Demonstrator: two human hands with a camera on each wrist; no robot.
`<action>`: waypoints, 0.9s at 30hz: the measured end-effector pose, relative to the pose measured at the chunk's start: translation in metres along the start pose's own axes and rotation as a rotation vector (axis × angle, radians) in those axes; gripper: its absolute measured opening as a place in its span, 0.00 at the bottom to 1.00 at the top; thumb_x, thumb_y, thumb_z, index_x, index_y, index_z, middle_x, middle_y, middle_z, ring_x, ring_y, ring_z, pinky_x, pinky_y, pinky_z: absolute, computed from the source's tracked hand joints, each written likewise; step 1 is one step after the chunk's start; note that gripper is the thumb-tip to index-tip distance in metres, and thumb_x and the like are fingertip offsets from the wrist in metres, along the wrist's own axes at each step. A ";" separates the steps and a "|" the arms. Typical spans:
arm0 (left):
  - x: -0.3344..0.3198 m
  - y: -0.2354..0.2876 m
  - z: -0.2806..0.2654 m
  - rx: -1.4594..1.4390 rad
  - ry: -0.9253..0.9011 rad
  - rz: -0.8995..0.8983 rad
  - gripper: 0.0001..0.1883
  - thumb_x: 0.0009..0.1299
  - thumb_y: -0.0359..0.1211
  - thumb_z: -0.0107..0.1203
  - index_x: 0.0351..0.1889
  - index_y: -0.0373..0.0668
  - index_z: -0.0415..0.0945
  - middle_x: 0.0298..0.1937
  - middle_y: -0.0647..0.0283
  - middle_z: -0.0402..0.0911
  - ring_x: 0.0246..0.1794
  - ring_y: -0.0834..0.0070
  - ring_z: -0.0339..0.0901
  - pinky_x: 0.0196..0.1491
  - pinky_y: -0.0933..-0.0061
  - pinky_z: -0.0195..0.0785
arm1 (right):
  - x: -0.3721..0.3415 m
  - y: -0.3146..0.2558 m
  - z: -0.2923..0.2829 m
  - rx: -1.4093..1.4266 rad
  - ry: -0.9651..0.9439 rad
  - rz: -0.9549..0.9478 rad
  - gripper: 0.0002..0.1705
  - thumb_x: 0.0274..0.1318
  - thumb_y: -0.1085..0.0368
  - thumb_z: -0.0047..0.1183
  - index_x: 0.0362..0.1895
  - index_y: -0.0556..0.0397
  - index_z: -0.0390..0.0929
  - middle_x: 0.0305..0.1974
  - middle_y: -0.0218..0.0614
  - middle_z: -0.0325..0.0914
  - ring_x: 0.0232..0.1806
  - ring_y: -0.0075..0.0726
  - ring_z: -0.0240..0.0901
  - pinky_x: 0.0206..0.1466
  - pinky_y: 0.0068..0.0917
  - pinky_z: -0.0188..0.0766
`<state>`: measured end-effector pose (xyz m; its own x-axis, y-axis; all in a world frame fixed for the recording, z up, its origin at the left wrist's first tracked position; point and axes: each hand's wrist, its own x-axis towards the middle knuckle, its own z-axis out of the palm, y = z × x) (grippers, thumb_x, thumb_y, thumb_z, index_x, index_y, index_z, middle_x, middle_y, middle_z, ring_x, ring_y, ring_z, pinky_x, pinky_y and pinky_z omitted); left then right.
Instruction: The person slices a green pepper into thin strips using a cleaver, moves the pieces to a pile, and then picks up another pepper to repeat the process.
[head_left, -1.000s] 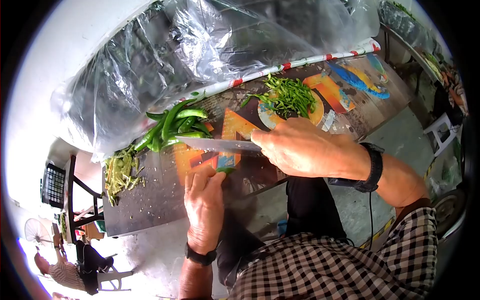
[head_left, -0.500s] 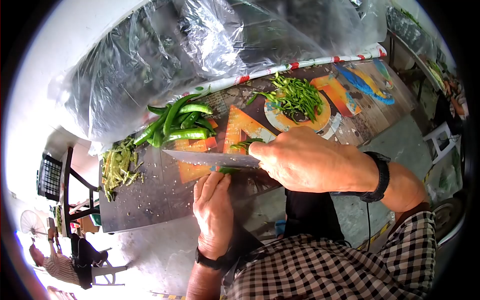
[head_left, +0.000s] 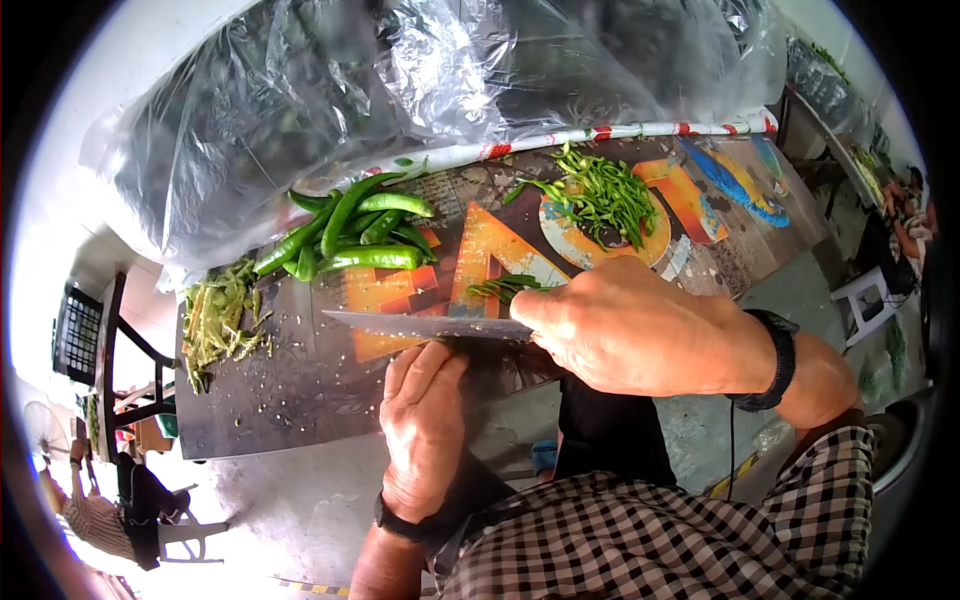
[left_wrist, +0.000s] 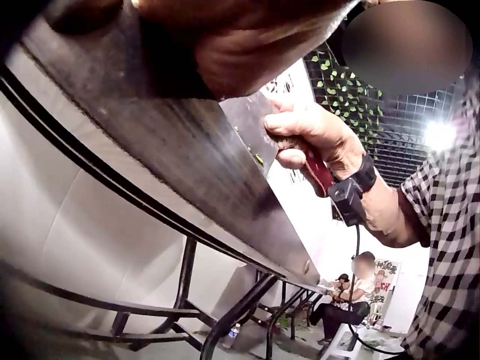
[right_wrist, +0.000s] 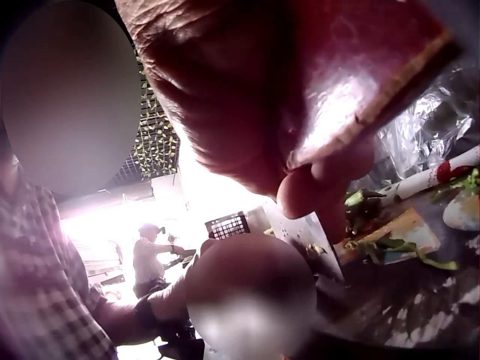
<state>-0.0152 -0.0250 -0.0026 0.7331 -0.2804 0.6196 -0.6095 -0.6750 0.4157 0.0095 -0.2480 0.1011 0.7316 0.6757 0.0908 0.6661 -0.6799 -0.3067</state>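
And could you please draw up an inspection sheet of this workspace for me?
Surface: patterned table, littered, its print worn in places.
Job's things: knife, whole green peppers, larger slice pile, smaller slice pile.
Clutter: pale green scraps heaped at the table's left end.
Hands: right hand grips the knife; left hand is near it, whether holding anything is unclear.
Cables: black cable hangs from the right wrist device.
Surroundings: clear plastic sheeting beyond the table; white stool; another person in the background.

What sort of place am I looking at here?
Probably a food-preparation workroom: shiny long green peppers and a heap of thin green strips lie on a dark wood-patterned table, and the right hand grips a red-handled metal knife.
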 end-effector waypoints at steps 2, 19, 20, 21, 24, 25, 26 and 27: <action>-0.001 -0.001 0.001 -0.005 0.002 0.001 0.16 0.53 0.15 0.54 0.40 0.33 0.83 0.46 0.54 0.82 0.49 0.57 0.77 0.54 0.62 0.73 | 0.000 -0.002 0.000 -0.023 0.001 -0.029 0.05 0.54 0.70 0.52 0.32 0.61 0.73 0.18 0.50 0.75 0.22 0.59 0.77 0.27 0.50 0.72; 0.008 -0.001 -0.005 0.091 -0.070 0.057 0.12 0.55 0.18 0.55 0.35 0.39 0.81 0.44 0.60 0.81 0.46 0.60 0.79 0.48 0.63 0.76 | 0.017 0.000 0.024 -0.024 0.101 -0.144 0.06 0.57 0.68 0.51 0.35 0.58 0.73 0.20 0.45 0.76 0.23 0.51 0.79 0.26 0.45 0.74; 0.007 -0.003 -0.006 0.101 -0.072 0.068 0.13 0.54 0.18 0.55 0.36 0.39 0.81 0.45 0.60 0.81 0.46 0.60 0.79 0.48 0.63 0.76 | 0.011 0.003 0.023 -0.022 0.100 -0.136 0.07 0.59 0.67 0.51 0.35 0.58 0.74 0.20 0.44 0.76 0.24 0.49 0.80 0.26 0.44 0.74; 0.006 -0.006 -0.006 0.109 -0.073 0.077 0.14 0.54 0.18 0.55 0.37 0.39 0.81 0.45 0.60 0.81 0.45 0.60 0.79 0.48 0.63 0.76 | 0.003 0.004 0.019 -0.036 0.100 -0.118 0.07 0.60 0.66 0.50 0.34 0.58 0.73 0.20 0.46 0.76 0.23 0.50 0.79 0.25 0.45 0.73; 0.006 -0.007 -0.007 0.087 -0.055 0.047 0.15 0.56 0.17 0.56 0.41 0.40 0.81 0.44 0.59 0.80 0.45 0.58 0.78 0.47 0.62 0.75 | -0.016 0.008 0.007 -0.073 0.041 -0.034 0.07 0.61 0.66 0.50 0.33 0.58 0.73 0.20 0.47 0.75 0.22 0.52 0.78 0.24 0.46 0.72; 0.008 -0.007 -0.007 0.076 -0.039 0.017 0.15 0.57 0.17 0.57 0.42 0.40 0.81 0.44 0.58 0.80 0.45 0.58 0.78 0.47 0.61 0.75 | -0.020 0.007 0.004 -0.045 0.014 0.042 0.07 0.61 0.67 0.50 0.32 0.58 0.73 0.20 0.47 0.75 0.22 0.53 0.77 0.26 0.48 0.73; 0.010 -0.007 -0.008 0.065 -0.021 -0.014 0.15 0.58 0.17 0.57 0.42 0.40 0.81 0.44 0.58 0.80 0.45 0.58 0.78 0.47 0.61 0.74 | -0.022 0.009 0.005 -0.050 0.032 0.038 0.07 0.61 0.67 0.50 0.32 0.58 0.73 0.20 0.48 0.75 0.22 0.54 0.77 0.26 0.48 0.73; 0.011 -0.008 -0.010 0.057 -0.034 -0.028 0.13 0.60 0.18 0.58 0.42 0.40 0.80 0.43 0.58 0.79 0.44 0.58 0.78 0.46 0.61 0.73 | -0.023 0.011 0.006 -0.054 0.049 0.032 0.07 0.61 0.68 0.49 0.32 0.59 0.73 0.20 0.48 0.75 0.22 0.54 0.76 0.27 0.48 0.72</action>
<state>-0.0051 -0.0161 0.0079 0.7599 -0.2837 0.5849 -0.5716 -0.7202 0.3932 -0.0012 -0.2694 0.0897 0.7577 0.6399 0.1284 0.6485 -0.7158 -0.2590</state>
